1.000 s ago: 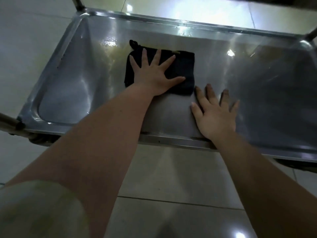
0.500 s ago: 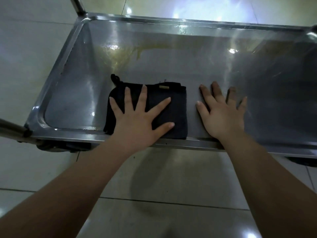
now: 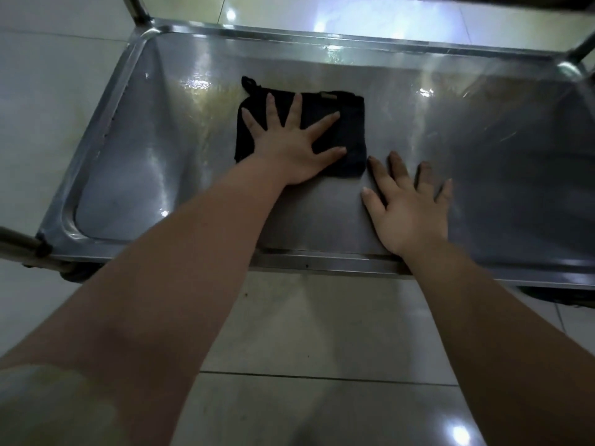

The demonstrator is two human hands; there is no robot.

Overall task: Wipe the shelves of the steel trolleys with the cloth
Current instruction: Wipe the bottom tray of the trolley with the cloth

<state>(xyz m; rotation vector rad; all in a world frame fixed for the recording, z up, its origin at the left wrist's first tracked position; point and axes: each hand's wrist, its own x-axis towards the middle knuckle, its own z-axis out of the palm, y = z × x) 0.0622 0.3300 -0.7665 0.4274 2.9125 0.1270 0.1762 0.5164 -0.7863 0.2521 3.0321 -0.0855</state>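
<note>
On trolley shelf [image 3: 135, 175]: black cloth [image 3: 349, 123] pressed under left hand [image 3: 289, 149], fingers spread; right hand [image 3: 409, 210] flat just beside, holding nothing

your cloth [image 3: 351, 130] is plain black with one small tan tag. the shelf [image 3: 145, 175] is silver-grey steel, streaked with white glare and a yellowish smear [image 3: 206, 101]. the floor tiles [image 3: 322, 333] are pale cream with dark grout lines; your sleeve [image 3: 48, 407] is pale yellow-green.

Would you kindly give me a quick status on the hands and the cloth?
Left hand flat, pressing black cloth on steel shelf. Right hand flat on bare shelf beside it. No obstruction seen.
</note>
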